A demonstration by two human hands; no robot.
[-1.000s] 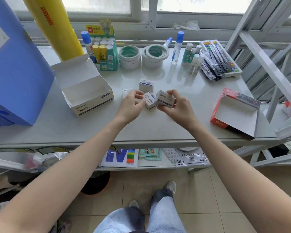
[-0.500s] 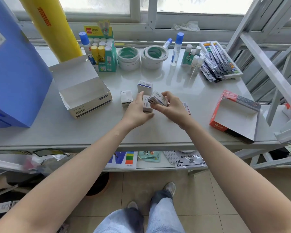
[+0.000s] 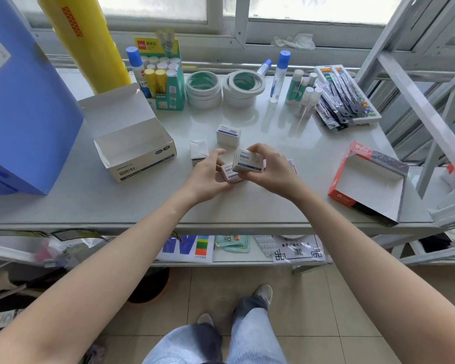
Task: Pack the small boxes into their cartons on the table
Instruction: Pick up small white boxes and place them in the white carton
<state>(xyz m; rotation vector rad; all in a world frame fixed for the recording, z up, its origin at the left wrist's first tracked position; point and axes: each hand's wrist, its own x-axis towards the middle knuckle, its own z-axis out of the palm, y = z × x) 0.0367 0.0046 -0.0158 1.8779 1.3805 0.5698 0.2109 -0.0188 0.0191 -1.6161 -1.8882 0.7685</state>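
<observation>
Right now I am looking down at the pale grey table [image 3: 116,206], where both of my hands are meeting near its middle. My right hand [image 3: 271,170] is gripping a small white cardboard box with a blue band and printed characters [image 3: 248,160], fingers clamped over its top and thumb under it, holding it tilted just above the surface. My left hand [image 3: 208,174] is closing on a second small white box [image 3: 229,174], which is sitting lower and touching the first one's near corner; whether that box is resting on the table I cannot tell.

Two more small white boxes are standing just beyond my hands: one with a blue stripe [image 3: 228,134] upright, and a plain one with folded flaps [image 3: 199,152] to its left. The open white carton with its lid flap raised [image 3: 132,143] is lying further left, its inside showing bare. Well apart to the right, an open red-and-grey carton [image 3: 365,182] is sitting near the table's edge.

Along the back are standing two stacks of white tape rolls [image 3: 221,88], a green display box of glue sticks [image 3: 163,74] and a tray of dark packets [image 3: 344,98].
</observation>
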